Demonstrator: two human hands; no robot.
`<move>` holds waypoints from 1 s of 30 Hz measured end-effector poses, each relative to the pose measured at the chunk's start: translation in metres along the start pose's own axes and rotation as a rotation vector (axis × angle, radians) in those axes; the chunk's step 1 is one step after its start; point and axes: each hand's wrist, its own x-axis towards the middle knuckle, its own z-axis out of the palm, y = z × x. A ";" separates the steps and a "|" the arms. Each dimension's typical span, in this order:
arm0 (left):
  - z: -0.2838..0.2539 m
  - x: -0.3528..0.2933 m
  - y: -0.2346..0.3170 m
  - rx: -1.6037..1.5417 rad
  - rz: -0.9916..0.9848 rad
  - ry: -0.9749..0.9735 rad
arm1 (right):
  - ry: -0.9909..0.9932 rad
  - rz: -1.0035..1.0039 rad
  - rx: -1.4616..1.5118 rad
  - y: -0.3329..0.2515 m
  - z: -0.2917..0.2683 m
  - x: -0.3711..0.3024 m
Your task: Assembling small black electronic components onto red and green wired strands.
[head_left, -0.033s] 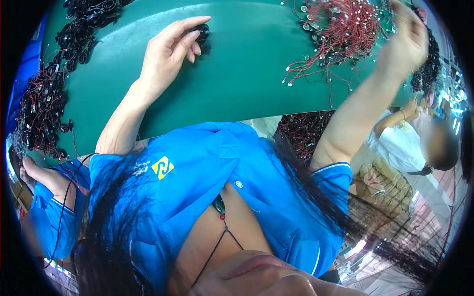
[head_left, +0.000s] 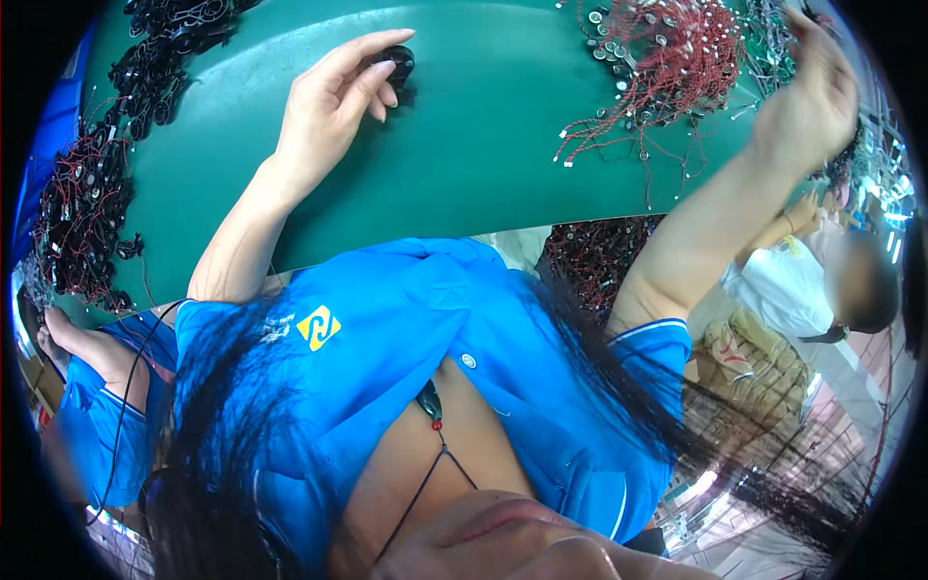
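Over the far middle of the green table (head_left: 464, 145), my left hand (head_left: 333, 101) has its fingers curled round a small black rounded plastic part (head_left: 401, 68). Much of that part is hidden by the fingers. My right hand (head_left: 812, 106) is stretched out to the far right, beyond a heap of red twisted wires with white plugs and small round metal discs (head_left: 677, 63). Motion smears this hand, and its fingertips run into the dark rim of the view, so what it may hold does not show.
Black plastic parts (head_left: 164, 68) lie piled at the far left. Nearer stands a heap of black parts with red wires (head_left: 82, 213). More red-wired pieces (head_left: 594, 261) sit below the table's near edge. One person in blue (head_left: 106, 416) is at left, another in white (head_left: 783, 285) at right.
My right hand has shifted a little further right, uncovering more of the wires beside the red heap. My left hand has stayed in place with the black part.
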 end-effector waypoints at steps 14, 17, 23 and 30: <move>0.025 -0.018 0.006 -0.367 -0.166 -0.043 | -0.657 0.865 0.331 -0.056 0.079 -0.184; 0.024 -0.022 0.003 -0.361 -0.168 -0.043 | -0.649 0.942 0.350 -0.049 0.083 -0.199; 0.024 -0.024 0.007 -0.311 -0.204 -0.095 | -0.614 1.013 0.318 -0.048 0.082 -0.205; 0.027 -0.026 0.002 -0.115 -0.043 -0.118 | -0.713 1.024 0.274 -0.043 0.074 -0.205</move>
